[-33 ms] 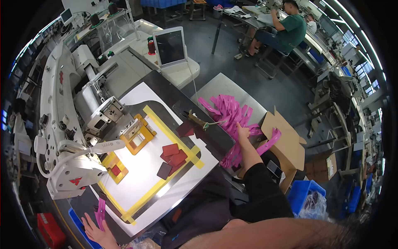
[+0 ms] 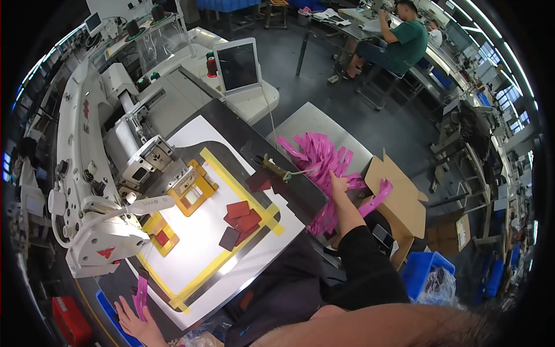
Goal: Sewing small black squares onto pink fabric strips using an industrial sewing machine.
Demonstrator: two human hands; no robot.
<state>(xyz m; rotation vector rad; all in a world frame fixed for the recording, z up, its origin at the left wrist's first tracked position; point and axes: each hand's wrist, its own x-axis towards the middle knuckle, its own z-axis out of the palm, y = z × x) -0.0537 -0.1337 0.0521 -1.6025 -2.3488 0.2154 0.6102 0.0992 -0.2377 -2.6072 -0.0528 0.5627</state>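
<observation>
My left hand (image 2: 137,325) is at the near left corner of the machine table, its fingers spread. A magenta strap (image 2: 140,296) with a dark end lies between its thumb and fingers, not gripped. My right hand (image 2: 340,184) reaches into a heap of magenta straps (image 2: 321,153) on a metal side table, fingers bent round a strap and partly hidden. Several dark red patches (image 2: 245,220) lie on the white work plate (image 2: 196,248), which is bordered with yellow tape. Under the sewing machine head (image 2: 104,243) sits a yellow clamp frame (image 2: 165,238) with a red patch in it.
A second yellow frame (image 2: 193,188) is beneath the clamp mechanism. An open cardboard box (image 2: 399,202) stands right of the heap, above a blue bin (image 2: 419,274). A screen (image 2: 237,65) rises behind the table. Farther off, a person in green (image 2: 407,40) sits at a bench.
</observation>
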